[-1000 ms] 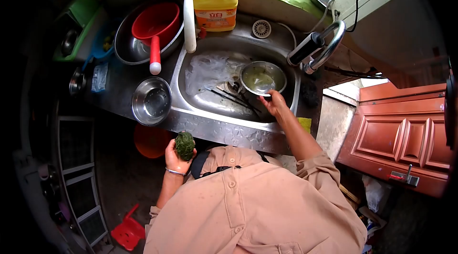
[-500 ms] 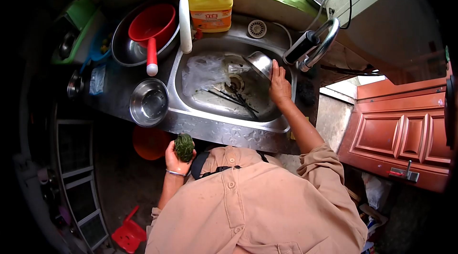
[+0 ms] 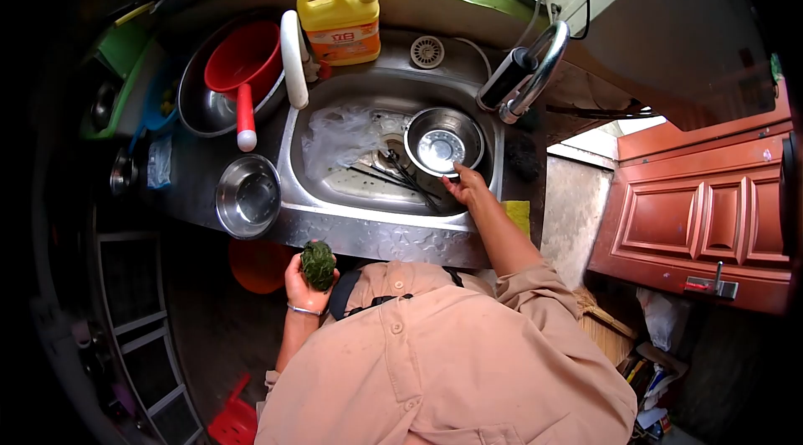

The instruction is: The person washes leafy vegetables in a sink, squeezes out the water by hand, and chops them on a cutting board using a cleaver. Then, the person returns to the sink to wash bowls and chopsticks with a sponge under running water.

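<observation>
So, left hand point(image 3: 303, 290): we have it closed around a dark green clump point(image 3: 318, 265), fingers and palm about its side, upper part uncovered.
Clump position: just in front of the counter point(image 3: 360, 236) edge, near our waist, outside the sink point(image 3: 360, 196).
Right hand point(image 3: 466, 184): gripping the near rim of a steel bowl point(image 3: 443, 131); we see the thumb side at the edge, other fingers partly hidden.
Steel bowl: within the right part of the sink, tilted so its shiny inside faces us. We can't tell whether its base touches the sink floor.
Sink, rest of it: crumpled clear plastic bag point(image 3: 330, 140) on the left; dark sticks point(image 3: 416, 182) lying on the bottom, just left of the bowl.
Counter, left: second bowl point(image 3: 248, 196) just beside the sink; behind it a large basin point(image 3: 196, 106) with a red dipper point(image 3: 244, 60) in it, handle towards us.
Counter, back: yellow jug point(image 3: 341, 23) with pump top, upright; round white slotted disc point(image 3: 427, 52) to its right.
Faucet point(image 3: 548, 64): curved metal, at the sink's right rear corner.
Flat yellow piece point(image 3: 519, 215): front right, just beside our forearm.
</observation>
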Action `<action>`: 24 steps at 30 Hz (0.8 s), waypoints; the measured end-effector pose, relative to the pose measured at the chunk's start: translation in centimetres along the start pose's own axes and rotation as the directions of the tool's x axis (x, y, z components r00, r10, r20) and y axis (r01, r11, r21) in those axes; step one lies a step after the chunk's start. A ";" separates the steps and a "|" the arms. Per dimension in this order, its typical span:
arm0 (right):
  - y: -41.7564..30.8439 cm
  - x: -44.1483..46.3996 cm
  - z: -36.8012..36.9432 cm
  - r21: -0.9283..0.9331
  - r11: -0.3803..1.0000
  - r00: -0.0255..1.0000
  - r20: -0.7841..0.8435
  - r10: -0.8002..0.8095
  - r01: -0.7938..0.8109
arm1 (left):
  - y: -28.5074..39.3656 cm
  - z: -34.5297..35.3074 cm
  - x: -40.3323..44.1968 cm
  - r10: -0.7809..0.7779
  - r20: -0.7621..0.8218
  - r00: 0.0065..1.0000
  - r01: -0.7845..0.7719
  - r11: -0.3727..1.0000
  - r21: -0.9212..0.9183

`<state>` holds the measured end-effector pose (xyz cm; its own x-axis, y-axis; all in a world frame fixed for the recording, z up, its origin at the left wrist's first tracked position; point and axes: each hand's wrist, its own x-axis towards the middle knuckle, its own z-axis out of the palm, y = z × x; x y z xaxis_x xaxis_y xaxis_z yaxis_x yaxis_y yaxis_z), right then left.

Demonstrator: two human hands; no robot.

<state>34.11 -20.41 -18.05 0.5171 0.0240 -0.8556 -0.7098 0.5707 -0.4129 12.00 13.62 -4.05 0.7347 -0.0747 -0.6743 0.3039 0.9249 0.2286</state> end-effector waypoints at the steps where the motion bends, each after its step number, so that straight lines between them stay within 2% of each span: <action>1: 0.1 -0.1 0.0 0.021 1.000 1.000 -0.015 -0.008 0.009 | 0.0 0.0 0.1 -0.006 0.003 1.000 0.006 1.000 0.005; 2: 0.3 -0.1 0.1 -0.035 0.998 0.995 -0.088 -0.053 0.050 | -0.1 0.0 0.2 -0.015 -0.003 1.000 0.015 1.000 -0.006; 5: 1.0 -0.3 0.3 0.017 0.994 0.984 -0.141 -0.107 0.111 | 0.0 -0.1 0.6 -0.028 -0.010 1.000 0.028 1.000 0.014; 6: 1.0 -0.4 0.4 0.021 0.993 0.984 -0.143 -0.109 0.113 | 0.0 0.1 0.6 -0.031 -0.005 0.999 0.032 0.999 0.020; 9: 0.9 -1.0 0.7 -0.061 0.997 0.948 -0.309 -0.073 0.057 | 0.1 0.2 0.9 -0.048 -0.002 0.999 0.048 0.998 0.030; 11: 0.5 -4.4 1.3 -0.030 0.998 0.956 -0.286 -0.060 0.054 | 0.2 0.3 1.0 -0.061 -0.003 0.998 0.061 0.998 0.031; 13: -0.1 -8.6 1.9 0.040 0.936 0.932 -0.114 -0.343 0.349 | 0.2 0.6 1.0 -0.065 -0.001 0.998 0.065 0.997 0.035; 14: -1.0 -9.7 1.3 0.031 0.902 0.903 -0.017 -0.429 0.430 | 0.2 0.5 1.2 -0.067 0.002 0.998 0.067 0.997 0.035; 15: -2.0 -11.1 1.5 -0.005 0.854 0.852 -0.069 -0.520 0.520 | 0.3 0.1 1.5 -0.083 0.023 0.996 0.082 0.996 0.015; 17: -4.4 -11.7 0.1 -0.030 0.687 0.687 -0.019 -0.727 0.726 | 0.4 -0.5 1.8 -0.099 0.045 0.994 0.100 0.995 -0.004; 19: -7.1 -11.7 -0.7 -0.381 0.377 0.381 -0.067 -0.922 0.845 | 0.5 -0.6 1.9 -0.096 0.046 0.994 0.097 0.995 -0.001; 21: -9.3 -12.5 0.3 -0.502 0.008 0.035 0.045 -0.998 0.865 | 0.5 0.1 1.8 -0.097 0.004 0.995 0.097 0.995 -0.015; 22: -10.5 -13.3 0.5 -0.572 -0.100 0.016 0.195 -0.981 0.814 | 0.5 0.4 1.8 -0.097 -0.038 0.995 0.096 0.995 -0.030; 23: -11.0 -13.1 0.5 -0.574 -0.097 0.020 0.195 -0.981 0.813 | 0.5 0.4 1.8 -0.098 -0.042 0.994 0.097 0.995 -0.030; 24: -11.4 -13.0 0.7 -0.665 -0.222 0.008 0.325 -0.946 0.713 | 0.5 0.5 1.8 -0.098 -0.040 0.994 0.097 0.995 -0.035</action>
<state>35.84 -26.69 -2.00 0.8309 -0.2732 0.4847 0.2082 -0.6551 -0.7263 13.74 13.77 -4.82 0.6763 -0.1501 -0.7211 0.3524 0.9256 0.1379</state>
